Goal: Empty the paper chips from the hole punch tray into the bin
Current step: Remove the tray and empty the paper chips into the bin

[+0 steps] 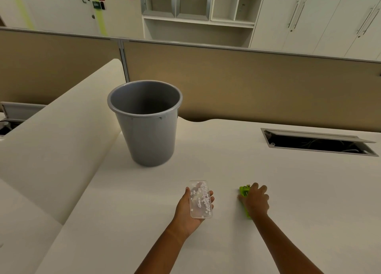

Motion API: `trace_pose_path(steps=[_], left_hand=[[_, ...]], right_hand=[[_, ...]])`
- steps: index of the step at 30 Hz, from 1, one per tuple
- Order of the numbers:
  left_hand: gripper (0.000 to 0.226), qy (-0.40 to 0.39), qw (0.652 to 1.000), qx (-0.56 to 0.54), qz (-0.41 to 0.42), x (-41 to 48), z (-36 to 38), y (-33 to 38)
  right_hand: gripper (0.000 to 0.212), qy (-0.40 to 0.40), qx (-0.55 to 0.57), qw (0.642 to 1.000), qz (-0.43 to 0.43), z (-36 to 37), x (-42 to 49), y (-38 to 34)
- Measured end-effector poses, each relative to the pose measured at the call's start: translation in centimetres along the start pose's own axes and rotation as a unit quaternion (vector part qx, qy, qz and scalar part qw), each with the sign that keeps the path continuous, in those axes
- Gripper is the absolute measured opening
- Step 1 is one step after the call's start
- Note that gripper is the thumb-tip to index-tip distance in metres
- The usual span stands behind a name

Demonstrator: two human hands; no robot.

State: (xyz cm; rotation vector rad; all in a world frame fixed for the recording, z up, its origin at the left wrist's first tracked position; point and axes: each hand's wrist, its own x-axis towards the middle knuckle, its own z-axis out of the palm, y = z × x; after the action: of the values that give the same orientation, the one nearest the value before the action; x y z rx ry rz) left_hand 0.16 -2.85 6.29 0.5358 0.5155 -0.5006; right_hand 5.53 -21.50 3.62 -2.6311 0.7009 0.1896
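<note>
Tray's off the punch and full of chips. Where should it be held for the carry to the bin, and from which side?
Hold the clear tray by its two long edges, cupped from underneath, as the left hand does now. It is shallow and open-topped with loose chips inside, so a top grip would likely spill them. Keep it level until over the grey bin.

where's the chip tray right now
In the head view the clear tray, still full of paper chips, lies in the left hand low at centre, left of the green hole punch and nearer than the grey bin.
</note>
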Motion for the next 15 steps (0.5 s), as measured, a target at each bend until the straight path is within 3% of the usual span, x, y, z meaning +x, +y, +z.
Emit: trace_pose_path(steps=[5,15], left_hand=[[0.055,-0.011,1.000,-0.014,0.003,0.30,-0.04,0.06],[0.053,-0.028,1.000,-0.003,0.013,0.79,0.23,-0.08]], right_hand=[[0.041,0.011,0.005,1.000,-0.013,0.02,-0.02,0.00],[0.040,-0.005,0.005,1.000,-0.025,-0.50,-0.32,0.49]])
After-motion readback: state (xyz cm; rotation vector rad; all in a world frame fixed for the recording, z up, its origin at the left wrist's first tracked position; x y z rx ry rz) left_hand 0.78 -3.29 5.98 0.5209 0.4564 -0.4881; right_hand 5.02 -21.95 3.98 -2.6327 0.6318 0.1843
